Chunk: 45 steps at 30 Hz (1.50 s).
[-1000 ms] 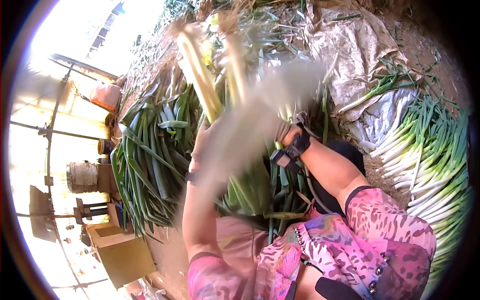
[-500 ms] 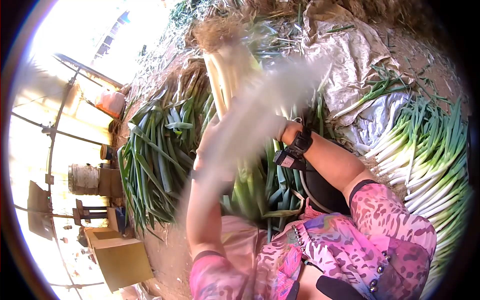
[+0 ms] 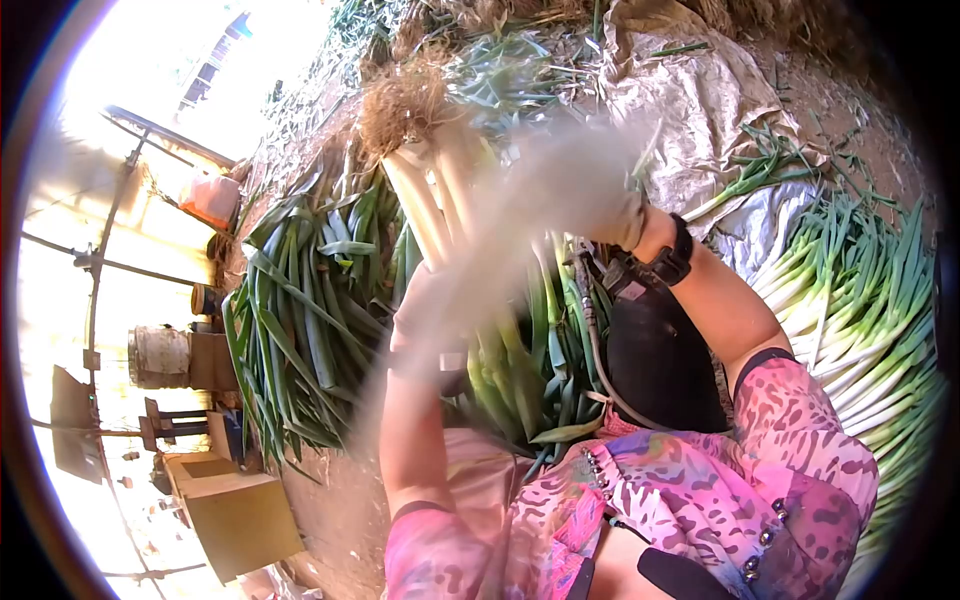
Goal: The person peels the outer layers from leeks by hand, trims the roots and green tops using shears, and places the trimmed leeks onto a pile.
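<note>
My left hand (image 3: 412,308) is wrapped round the stems of several thick green onions (image 3: 420,205), partly hidden by a pale smear across the view. Their brown, shaggy roots (image 3: 405,105) point away from me, and the green leaves (image 3: 505,385) hang back towards my lap. To the right of the stems is my right hand (image 3: 626,220), gloved, with a black band at its wrist. The smear covers its fingers, so I cannot tell whether they hold anything.
A heap of untrimmed green onions (image 3: 300,300) lies on the left. Cleaned green onions with white stems (image 3: 845,345) are piled on the right. Beyond them is a crumpled beige sheet (image 3: 690,110). A cardboard box (image 3: 240,520) and a bucket (image 3: 160,357) stand at far left.
My right hand has moved right, away from the held stems. The root end of the green onions has shifted left and slightly nearer me, with my left hand still round the stems.
</note>
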Tool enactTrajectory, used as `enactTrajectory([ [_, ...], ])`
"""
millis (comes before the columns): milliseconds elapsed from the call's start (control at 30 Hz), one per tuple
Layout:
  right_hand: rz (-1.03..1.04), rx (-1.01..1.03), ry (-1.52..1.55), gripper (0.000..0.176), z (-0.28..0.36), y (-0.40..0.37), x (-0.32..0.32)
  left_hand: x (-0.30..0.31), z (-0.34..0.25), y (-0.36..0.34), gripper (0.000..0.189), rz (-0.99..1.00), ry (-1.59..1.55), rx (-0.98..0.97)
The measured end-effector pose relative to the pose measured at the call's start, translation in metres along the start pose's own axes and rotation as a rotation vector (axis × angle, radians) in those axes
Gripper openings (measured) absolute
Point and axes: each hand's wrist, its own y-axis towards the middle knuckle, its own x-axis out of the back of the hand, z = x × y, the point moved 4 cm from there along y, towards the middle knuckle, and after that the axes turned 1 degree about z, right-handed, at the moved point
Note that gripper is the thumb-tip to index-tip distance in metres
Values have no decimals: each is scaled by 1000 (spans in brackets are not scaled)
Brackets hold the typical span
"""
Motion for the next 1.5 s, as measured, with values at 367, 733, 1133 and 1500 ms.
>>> enactTrajectory([
  [367,-372,672,116,19,-56,72,-32,-39,36,23,70,401,-108,152],
  [733,-3,-184,-479,21,-157,49,67,-64,6,19,46,296,-134,187],
  [1133,-786,-350,-113,23,-135,10,298,14,83,36,36,199,2,72],
  [1500,932,-503,-588,34,-195,-214,-5,48,-140,-36,39,-406,188,-422],
])
